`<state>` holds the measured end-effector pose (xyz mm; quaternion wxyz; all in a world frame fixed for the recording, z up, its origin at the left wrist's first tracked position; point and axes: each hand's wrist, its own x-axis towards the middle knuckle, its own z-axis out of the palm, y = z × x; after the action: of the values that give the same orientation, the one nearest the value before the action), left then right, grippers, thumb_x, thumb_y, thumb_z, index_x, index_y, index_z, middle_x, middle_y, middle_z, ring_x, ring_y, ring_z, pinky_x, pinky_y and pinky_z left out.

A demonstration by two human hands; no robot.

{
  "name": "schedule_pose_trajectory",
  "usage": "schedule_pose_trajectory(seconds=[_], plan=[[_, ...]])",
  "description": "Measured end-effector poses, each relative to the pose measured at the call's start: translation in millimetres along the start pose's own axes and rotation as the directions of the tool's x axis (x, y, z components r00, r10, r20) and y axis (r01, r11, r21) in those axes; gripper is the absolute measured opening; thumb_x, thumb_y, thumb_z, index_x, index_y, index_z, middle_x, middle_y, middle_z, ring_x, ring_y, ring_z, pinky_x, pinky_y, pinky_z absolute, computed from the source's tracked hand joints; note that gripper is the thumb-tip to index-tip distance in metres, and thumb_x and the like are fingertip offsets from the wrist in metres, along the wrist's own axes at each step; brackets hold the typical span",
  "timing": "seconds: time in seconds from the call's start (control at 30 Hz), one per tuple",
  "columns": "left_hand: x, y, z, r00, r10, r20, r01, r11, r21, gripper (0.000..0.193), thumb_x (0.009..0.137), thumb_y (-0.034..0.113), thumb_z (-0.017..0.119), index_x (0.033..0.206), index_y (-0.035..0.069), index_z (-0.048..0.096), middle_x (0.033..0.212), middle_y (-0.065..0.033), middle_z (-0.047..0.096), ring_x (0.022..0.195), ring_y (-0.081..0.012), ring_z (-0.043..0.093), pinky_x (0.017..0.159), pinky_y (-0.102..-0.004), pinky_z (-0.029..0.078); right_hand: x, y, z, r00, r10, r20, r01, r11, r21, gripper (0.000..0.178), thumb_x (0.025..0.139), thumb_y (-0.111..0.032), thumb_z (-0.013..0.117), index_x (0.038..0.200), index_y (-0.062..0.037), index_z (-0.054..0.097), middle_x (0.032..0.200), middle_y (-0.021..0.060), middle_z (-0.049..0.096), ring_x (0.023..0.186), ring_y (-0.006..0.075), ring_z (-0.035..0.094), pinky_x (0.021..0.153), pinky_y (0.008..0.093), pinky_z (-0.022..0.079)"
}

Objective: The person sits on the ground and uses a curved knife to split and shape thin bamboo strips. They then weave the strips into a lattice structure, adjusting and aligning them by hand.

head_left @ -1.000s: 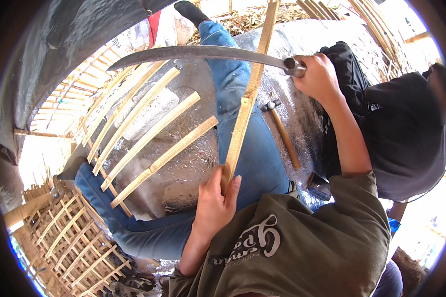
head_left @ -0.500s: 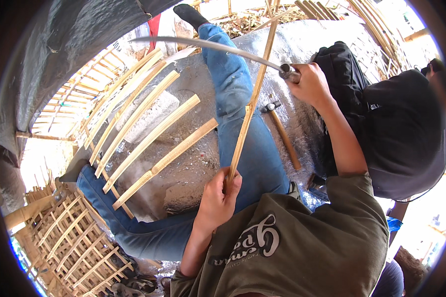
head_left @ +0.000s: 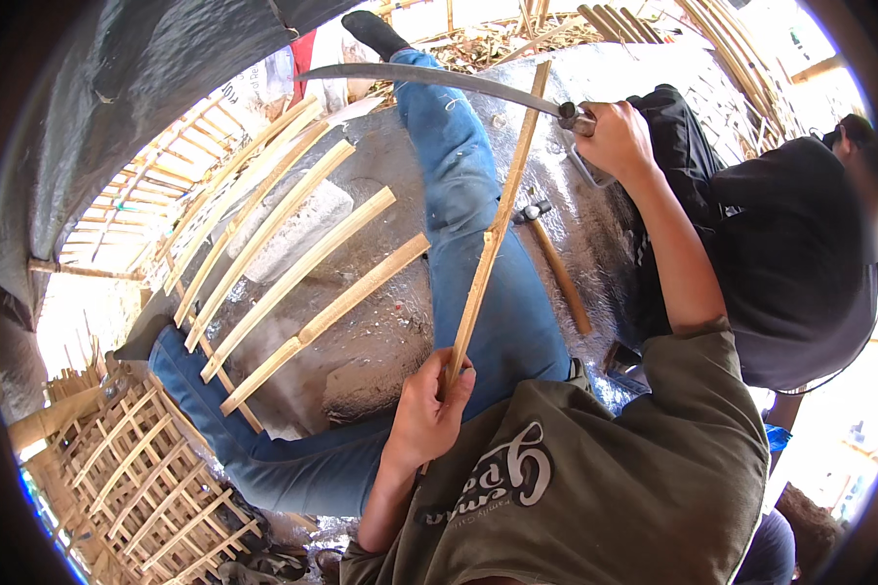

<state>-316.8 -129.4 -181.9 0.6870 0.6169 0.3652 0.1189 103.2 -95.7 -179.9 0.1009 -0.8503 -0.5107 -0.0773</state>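
Observation:
My left hand (head_left: 429,414), closed near my stomach, grips the lower part of a long bamboo strip (head_left: 485,255). The strip slants up and away over my thigh, and a joint shows about its middle. In my right hand (head_left: 615,141) is the handle of a machete (head_left: 429,76) with a long, curved blade. That blade points left and crosses the strip close to its far end. Whether edge and strip touch, I cannot tell. On the grey sheet right of my leg lies a hammer (head_left: 556,263) with a wooden handle.
Several split bamboo strips (head_left: 298,283) lean in a row to the left, across a thin cross-piece by my bent leg. Behind them sits a pale stone block (head_left: 298,229). A woven bamboo panel (head_left: 146,478) is at lower left. At right, close by, sits a person in black (head_left: 800,263).
The bamboo strip has come back toward me, so its far end now shows just above the blade. My right hand and the machete have shifted slightly right.

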Motion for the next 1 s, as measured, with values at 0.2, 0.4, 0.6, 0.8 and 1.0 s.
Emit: schedule_pose_trajectory(seconds=[0.2,0.4,0.6,0.8,1.0], plan=[[-4.3,-9.8,-6.9,1.0,-0.022,0.006,0.022,1.0,0.009,0.012,0.1,0.011,0.063,0.105,0.001,0.059,0.066,0.003,0.045,0.059,-0.0036,0.036,0.052,-0.0254,0.029,-2.6,9.9,3.4,1.0,-0.008,-0.017,0.005,0.99,-0.14,0.02,0.075,-0.023,0.069,0.092,-0.0147,0.075,0.074,0.0135,0.072,0.073,0.0325,0.072,0.074,0.0436,0.058],[-9.5,-23.2,-6.9,0.999,-0.038,0.016,0.038,0.999,-0.015,0.012,0.1,0.011,0.063,0.106,0.001,0.059,0.064,0.0034,0.043,0.058,-0.0034,0.035,0.051,-0.0257,0.028,-0.3,15.5,4.4,1.0,0.008,-0.03,-0.012,0.993,-0.117,0.022,0.076,-0.021,0.069,0.095,-0.0142,0.075,0.076,0.0128,0.073,0.073,0.033,0.072,0.077,0.0428,0.058],[-15.8,-31.6,-13.3,1.0,-0.009,0.013,0.009,1.0,0.005,0.014,0.1,0.014,0.063,0.105,0.002,0.06,0.062,0.0035,0.043,0.056,-0.0039,0.035,0.05,-0.0262,0.028,12.2,43.1,18.4,0.98,0.166,-0.106,-0.176,0.98,-0.09,0.029,0.077,-0.023,0.069,0.104,-0.0138,0.076,0.088,0.0154,0.075,0.083,0.0352,0.073,0.082,0.0439,0.058],[-4.6,-14.6,-13.8,0.986,0.128,-0.104,-0.109,0.98,0.167,0.023,0.104,0.023,0.059,0.107,0.0,0.058,0.064,-0.0084,0.055,0.054,-0.0172,0.055,0.053,-0.0342,0.042,2.1,84.9,50.1,0.922,0.388,0.018,-0.388,0.917,0.096,0.047,0.085,-0.049,0.071,0.099,-0.005,0.076,0.089,0.02,0.074,0.086,0.039,0.072,0.08,0.044,0.058],[14.9,-15.3,-2.4,0.949,0.156,-0.276,-0.068,0.95,0.303,0.026,0.104,0.023,0.055,0.109,-0.003,0.057,0.072,-0.0204,0.062,0.06,-0.0366,0.065,0.058,-0.0437,0.049,-41.5,42.0,32.9,0.928,0.36,0.099,-0.369,0.846,0.384,0.039,0.087,-0.04,0.076,0.097,-0.0025,0.076,0.066,0.0119,0.067,0.059,0.0188,0.063,0.06,0.0364,0.05]])
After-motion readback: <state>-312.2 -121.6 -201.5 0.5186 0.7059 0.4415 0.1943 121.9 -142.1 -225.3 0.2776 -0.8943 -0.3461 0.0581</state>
